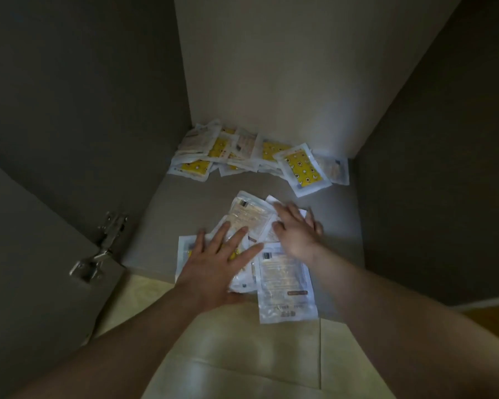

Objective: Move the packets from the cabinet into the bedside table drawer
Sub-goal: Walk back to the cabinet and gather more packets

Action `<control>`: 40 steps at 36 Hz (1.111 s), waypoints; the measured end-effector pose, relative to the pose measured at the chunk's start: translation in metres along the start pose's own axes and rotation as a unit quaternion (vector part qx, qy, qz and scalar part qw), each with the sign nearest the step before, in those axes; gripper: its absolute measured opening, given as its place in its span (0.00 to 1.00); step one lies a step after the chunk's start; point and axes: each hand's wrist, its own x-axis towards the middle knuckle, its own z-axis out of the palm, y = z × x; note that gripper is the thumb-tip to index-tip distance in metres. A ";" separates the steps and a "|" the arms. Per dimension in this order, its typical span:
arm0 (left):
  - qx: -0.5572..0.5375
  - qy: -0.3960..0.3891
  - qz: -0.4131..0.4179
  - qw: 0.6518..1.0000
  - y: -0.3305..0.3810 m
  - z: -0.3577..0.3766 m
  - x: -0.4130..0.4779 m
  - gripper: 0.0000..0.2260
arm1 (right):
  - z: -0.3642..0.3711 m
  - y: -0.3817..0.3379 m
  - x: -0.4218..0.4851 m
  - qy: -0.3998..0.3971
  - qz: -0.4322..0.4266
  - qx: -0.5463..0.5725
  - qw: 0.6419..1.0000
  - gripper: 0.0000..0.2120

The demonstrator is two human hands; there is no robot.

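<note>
Packets lie in two heaps on the cabinet floor. The far heap (several packets show yellow printed faces) sits along the back edge, against the rear wall, and reaches into the back left corner. The near heap is at the front edge, and one white packet overhangs that edge above the pale tiled floor. The left hand presses flat on the near heap, fingers straight and spread, its grip released. The right hand rests just beside it on the same heap. It is blurred, but its fingers look laid out over the packets, with the grip likewise released and nothing pinched. A metal hinge shows on the open door at the left.
</note>
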 end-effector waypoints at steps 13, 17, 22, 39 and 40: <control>-0.036 0.114 0.042 0.992 -0.002 0.013 -0.028 0.42 | 0.024 0.011 -0.066 -0.006 -0.081 0.048 0.996 0.45; -0.049 0.146 0.046 0.987 -0.001 0.013 -0.031 0.23 | 0.028 0.022 -0.087 -0.083 -0.119 -0.091 0.985 0.54; -0.024 0.179 0.066 0.981 -0.002 0.003 -0.030 0.20 | 0.031 0.005 -0.081 -0.035 -0.098 -0.148 0.983 0.52; -0.366 0.082 -0.123 0.919 -0.009 -0.068 -0.042 0.12 | -0.017 -0.043 -0.073 -0.021 -0.182 -0.024 0.983 0.14; -0.375 0.081 -0.125 0.915 -0.009 -0.078 -0.045 0.15 | -0.021 -0.046 -0.078 -0.029 -0.176 0.001 0.984 0.13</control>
